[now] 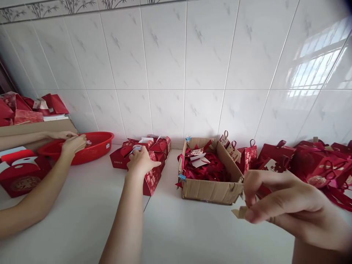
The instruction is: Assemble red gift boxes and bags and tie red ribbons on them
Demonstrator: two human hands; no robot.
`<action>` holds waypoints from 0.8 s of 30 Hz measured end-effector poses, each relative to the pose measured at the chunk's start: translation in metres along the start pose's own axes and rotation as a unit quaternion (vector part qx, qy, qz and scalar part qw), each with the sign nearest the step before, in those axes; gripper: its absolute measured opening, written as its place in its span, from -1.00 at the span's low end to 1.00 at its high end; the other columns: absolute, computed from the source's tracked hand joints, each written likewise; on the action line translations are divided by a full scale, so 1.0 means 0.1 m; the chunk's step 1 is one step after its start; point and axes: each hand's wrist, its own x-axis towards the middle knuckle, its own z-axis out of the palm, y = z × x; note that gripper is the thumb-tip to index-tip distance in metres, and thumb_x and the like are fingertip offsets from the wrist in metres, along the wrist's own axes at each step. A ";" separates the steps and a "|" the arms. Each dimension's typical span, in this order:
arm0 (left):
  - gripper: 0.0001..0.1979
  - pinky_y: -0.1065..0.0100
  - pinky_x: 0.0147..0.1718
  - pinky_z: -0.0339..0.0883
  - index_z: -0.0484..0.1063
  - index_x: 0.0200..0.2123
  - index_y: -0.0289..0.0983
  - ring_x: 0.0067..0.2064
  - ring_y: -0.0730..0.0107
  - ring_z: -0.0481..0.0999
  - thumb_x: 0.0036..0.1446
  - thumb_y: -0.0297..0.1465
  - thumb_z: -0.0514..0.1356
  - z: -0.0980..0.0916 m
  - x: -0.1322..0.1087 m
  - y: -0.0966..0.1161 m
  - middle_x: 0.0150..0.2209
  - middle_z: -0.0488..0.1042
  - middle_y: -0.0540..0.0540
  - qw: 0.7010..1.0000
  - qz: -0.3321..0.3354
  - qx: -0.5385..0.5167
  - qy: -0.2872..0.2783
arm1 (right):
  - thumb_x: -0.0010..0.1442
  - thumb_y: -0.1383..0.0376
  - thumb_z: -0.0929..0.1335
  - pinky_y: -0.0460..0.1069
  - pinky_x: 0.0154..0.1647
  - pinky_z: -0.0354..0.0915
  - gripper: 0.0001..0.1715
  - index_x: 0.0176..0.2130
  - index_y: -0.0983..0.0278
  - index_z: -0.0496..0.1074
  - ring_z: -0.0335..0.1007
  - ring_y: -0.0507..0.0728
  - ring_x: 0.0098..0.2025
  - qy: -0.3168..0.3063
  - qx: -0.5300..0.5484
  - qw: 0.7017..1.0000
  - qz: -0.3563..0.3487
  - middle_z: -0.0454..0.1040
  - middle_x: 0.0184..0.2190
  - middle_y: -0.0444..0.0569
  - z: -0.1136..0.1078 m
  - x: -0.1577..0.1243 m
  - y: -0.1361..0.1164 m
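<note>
My left hand [140, 161] reaches over a cluster of small red gift boxes [153, 180] with gold print. Its thumb is stretched out to the right, apart from the fingers, which lie at a box top; their tips are partly hidden. Close to the camera on the right, my right hand [288, 205] is closed, thumb and forefinger pinching a short beige ribbon-like strip [239, 212]. Between my hands stands an open cardboard box [211, 190] holding dark red ribbons [210, 170] and some printed cards [200, 161].
Finished-looking red boxes with ribbon loops [277, 154] line the wall at right. On the left, another person's hands [73, 143] work over a red plastic basin [96, 148], near a larger red box [24, 176]. A carton edge [35, 128] with red packaging stands behind. Blue clips [182, 177] grip the cardboard box.
</note>
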 end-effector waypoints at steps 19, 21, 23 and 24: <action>-0.28 0.37 -0.60 0.50 0.18 0.20 -0.11 -0.54 0.32 0.56 -0.02 -0.38 0.37 -0.64 -1.00 0.61 -0.52 0.54 0.07 0.843 0.211 -0.495 0.027 | 0.06 0.40 0.49 0.12 0.11 0.37 -0.72 -0.28 -0.02 0.61 0.22 0.21 0.24 0.174 0.186 0.966 0.033 0.49 -0.01 -0.10 0.28 0.23 0.20; -0.31 0.38 -0.57 0.50 0.21 0.18 -0.09 -0.49 0.31 0.58 -0.01 -0.39 0.37 -0.52 -1.04 0.73 -0.48 0.54 0.06 0.816 0.235 -0.527 -0.004 | 0.09 0.38 0.48 0.13 0.05 0.44 -0.73 -0.27 -0.03 0.61 0.33 0.22 0.17 0.200 0.223 0.952 0.060 0.46 0.07 -0.13 0.37 0.27 0.21; -0.43 0.40 -0.49 0.52 0.31 0.10 -0.10 -0.37 0.31 0.61 0.01 -0.40 0.36 -0.40 -1.06 0.83 -0.36 0.56 0.01 0.797 0.242 -0.554 -0.013 | 0.11 0.35 0.47 0.09 -0.07 0.51 -0.75 -0.27 -0.05 0.61 0.46 0.18 0.03 0.237 0.254 0.933 0.091 0.49 0.02 -0.14 0.43 0.30 0.22; -0.53 0.41 -0.44 0.53 0.37 0.03 -0.12 -0.33 0.33 0.60 0.03 -0.40 0.36 -0.35 -1.07 0.86 -0.31 0.56 -0.01 0.790 0.241 -0.564 -0.015 | 0.11 0.34 0.48 0.07 -0.11 0.52 -0.77 -0.27 -0.05 0.61 0.50 0.16 -0.03 0.257 0.263 0.925 0.099 0.52 -0.03 -0.15 0.46 0.31 0.22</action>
